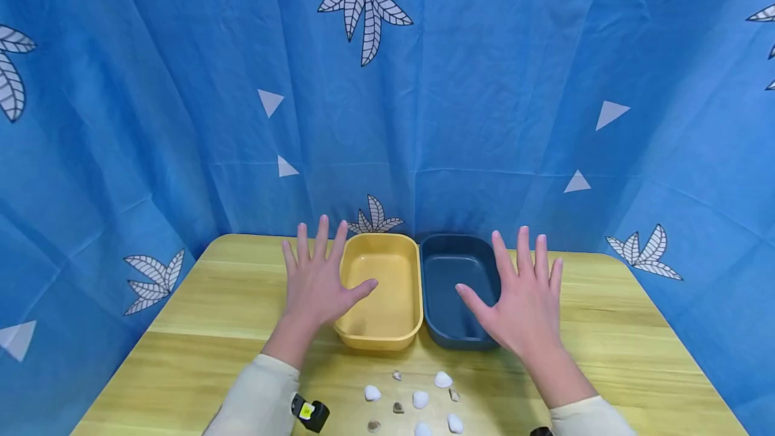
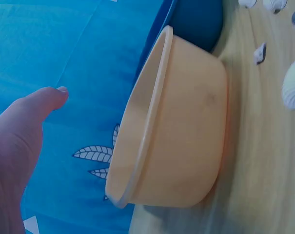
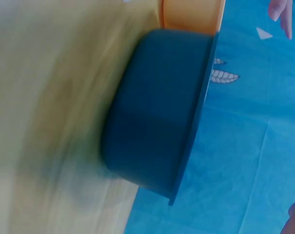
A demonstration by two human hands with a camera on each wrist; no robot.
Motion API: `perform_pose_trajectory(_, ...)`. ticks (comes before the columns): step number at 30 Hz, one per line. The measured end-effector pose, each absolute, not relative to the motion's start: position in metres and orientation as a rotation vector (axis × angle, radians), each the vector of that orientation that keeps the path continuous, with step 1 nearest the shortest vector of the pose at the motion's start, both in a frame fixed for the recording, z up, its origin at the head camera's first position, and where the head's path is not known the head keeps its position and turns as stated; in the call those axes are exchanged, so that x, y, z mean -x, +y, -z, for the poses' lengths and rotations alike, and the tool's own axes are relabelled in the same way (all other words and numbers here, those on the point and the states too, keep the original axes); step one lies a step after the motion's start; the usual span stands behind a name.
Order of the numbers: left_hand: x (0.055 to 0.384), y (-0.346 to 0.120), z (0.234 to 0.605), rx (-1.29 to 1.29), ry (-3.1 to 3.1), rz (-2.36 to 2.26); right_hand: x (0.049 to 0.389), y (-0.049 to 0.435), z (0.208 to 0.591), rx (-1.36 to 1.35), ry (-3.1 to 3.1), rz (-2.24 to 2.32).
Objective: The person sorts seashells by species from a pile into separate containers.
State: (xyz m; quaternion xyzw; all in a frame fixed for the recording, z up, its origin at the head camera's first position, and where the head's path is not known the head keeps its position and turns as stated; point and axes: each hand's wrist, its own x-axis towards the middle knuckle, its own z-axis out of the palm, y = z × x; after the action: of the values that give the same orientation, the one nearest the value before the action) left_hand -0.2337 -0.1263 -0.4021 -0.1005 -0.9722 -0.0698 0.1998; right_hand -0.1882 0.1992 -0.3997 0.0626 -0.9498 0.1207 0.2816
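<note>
My left hand [image 1: 317,288] is held over the left side of a yellow basin [image 1: 378,340], fingers spread and straight, holding nothing. Over the right side of a dark blue basin [image 1: 463,342] is my right hand [image 1: 523,305], its fingers likewise spread and nothing in it. The two basins stand side by side, and no contents show in them. In front of them lie white seashells [image 1: 420,400] and small brownish shells [image 1: 397,408], several of each. The left wrist view shows the left thumb [image 2: 45,101] apart from the yellow basin.
Basins and shells are on a wooden table [image 1: 230,301] with rounded far corners. A blue curtain [image 1: 484,86] printed with white leaves and triangles hangs behind and at both sides. A black wrist camera [image 1: 311,414] sits on the left sleeve.
</note>
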Motion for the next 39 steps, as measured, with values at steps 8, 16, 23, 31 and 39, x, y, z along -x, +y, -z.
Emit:
perform_pose_trajectory(8, 0.22, -0.12, 0.414, 0.316, -2.727, 0.302, 0.158, 0.195, 0.415, -0.224, -2.508, -0.38)
perform_pose_trajectory(16, 0.213, -0.115, 0.435, 0.308, -2.777, 0.389, 0.137, 0.188, 0.433, -0.313, -2.507, -0.459)
perform_pose_trajectory(23, 0.209, -0.113, 0.451, 0.298, -2.806, 0.463, 0.12, 0.183, 0.442, -0.364, -2.516, -0.531)
perform_pose_trajectory(31, 0.209, -0.111, 0.463, 0.294, -2.84, 0.496, 0.104, 0.179, 0.457, -0.412, -2.513, -0.777)
perform_pose_trajectory(39, 0.21, -0.11, 0.473, 0.275, -2.855, 0.467, 0.097, 0.179, 0.469, -0.457, -2.432, -0.942)
